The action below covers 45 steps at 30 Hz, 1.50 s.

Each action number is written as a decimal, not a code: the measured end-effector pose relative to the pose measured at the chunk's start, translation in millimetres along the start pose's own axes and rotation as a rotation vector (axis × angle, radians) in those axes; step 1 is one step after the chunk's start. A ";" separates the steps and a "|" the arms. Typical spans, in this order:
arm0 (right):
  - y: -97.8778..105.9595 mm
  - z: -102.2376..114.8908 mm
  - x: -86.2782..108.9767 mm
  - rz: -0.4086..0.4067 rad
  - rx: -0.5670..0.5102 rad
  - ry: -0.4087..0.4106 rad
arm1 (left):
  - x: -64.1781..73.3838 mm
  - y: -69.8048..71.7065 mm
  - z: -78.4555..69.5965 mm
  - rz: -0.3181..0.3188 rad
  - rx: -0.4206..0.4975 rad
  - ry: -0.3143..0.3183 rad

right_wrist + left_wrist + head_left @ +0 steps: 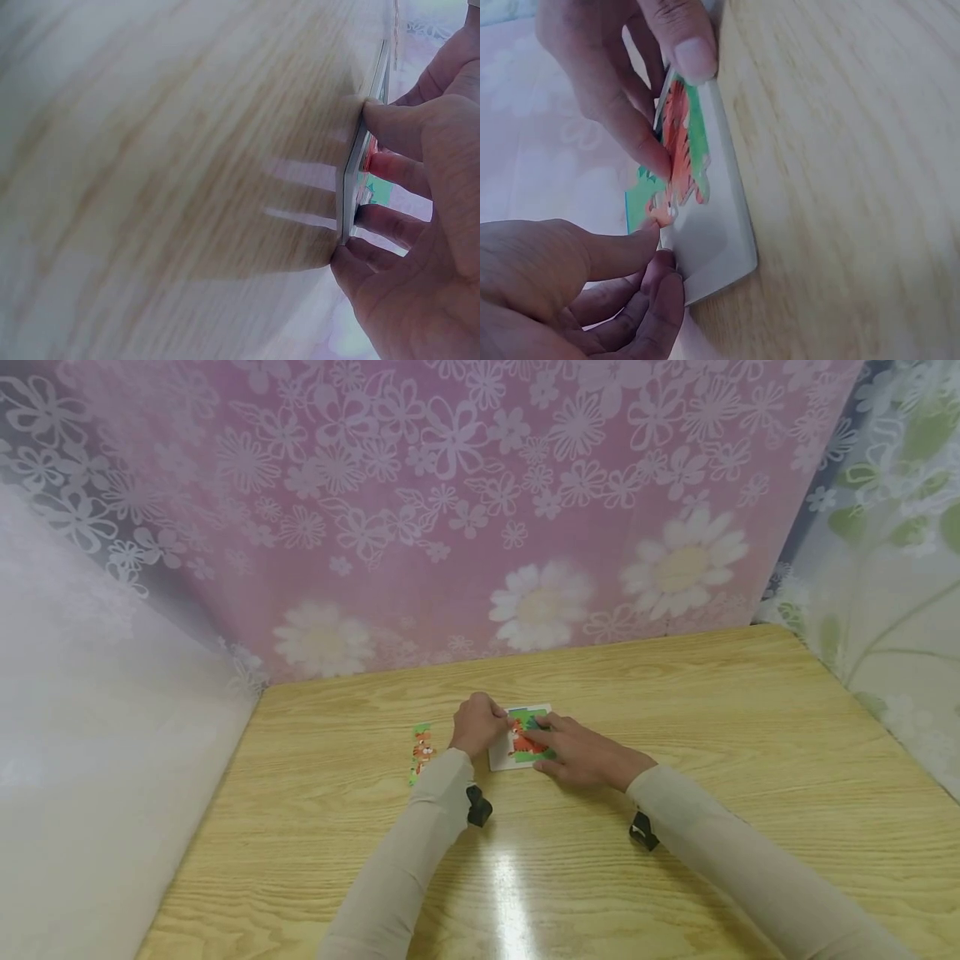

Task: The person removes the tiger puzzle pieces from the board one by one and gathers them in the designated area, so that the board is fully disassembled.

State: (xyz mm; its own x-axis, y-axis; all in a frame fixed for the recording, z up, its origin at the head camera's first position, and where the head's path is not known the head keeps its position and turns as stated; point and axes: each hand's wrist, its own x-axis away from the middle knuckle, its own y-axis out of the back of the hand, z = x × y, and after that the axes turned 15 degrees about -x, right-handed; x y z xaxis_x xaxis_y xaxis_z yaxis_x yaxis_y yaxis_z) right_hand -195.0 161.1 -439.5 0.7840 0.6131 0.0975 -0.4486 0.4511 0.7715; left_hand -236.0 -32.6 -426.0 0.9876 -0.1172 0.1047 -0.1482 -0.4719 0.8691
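A small white-bordered puzzle board (498,756) lies on the wooden table, with its left strip showing bare white. Green and orange animal-picture pieces (694,135) cover part of it. My left hand (477,724) is at the board's left side, pinching the edge of an orange and green piece (639,204) between thumb and curled fingers. From the right, my right hand (581,750) holds the board, its thumb (394,124) on the near edge and other fingers along the right side. The right index finger (649,150) presses on the orange picture. Left of the board lies a loose tiger-face strip (422,747).
The wooden table (315,827) extends around the board on all sides. A pink flowered backdrop (450,527) rises behind its far edge, and pale sheets (90,693) hang along both sides. Dark devices (477,807) are strapped at both wrists.
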 end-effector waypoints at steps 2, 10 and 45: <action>-0.1 -0.3 -0.4 -0.001 0.004 -0.002 | 0.4 -0.2 -0.6 0.000 0.011 0.009; -0.7 -1.6 0.0 0.005 -0.005 -0.006 | -1.4 -3.8 6.0 -0.032 0.035 -0.040; -0.1 -2.1 3.6 -0.005 -0.031 0.012 | -0.6 34.4 62.9 -0.100 0.098 -0.041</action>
State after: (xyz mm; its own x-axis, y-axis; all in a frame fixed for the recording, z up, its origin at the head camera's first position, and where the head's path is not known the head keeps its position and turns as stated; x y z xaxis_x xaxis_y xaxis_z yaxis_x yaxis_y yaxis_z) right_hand -193.1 164.6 -440.6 0.7810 0.6185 0.0864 -0.4583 0.4737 0.7521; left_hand -245.0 -103.7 -426.5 0.9950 -0.1002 -0.0013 -0.0559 -0.5660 0.8225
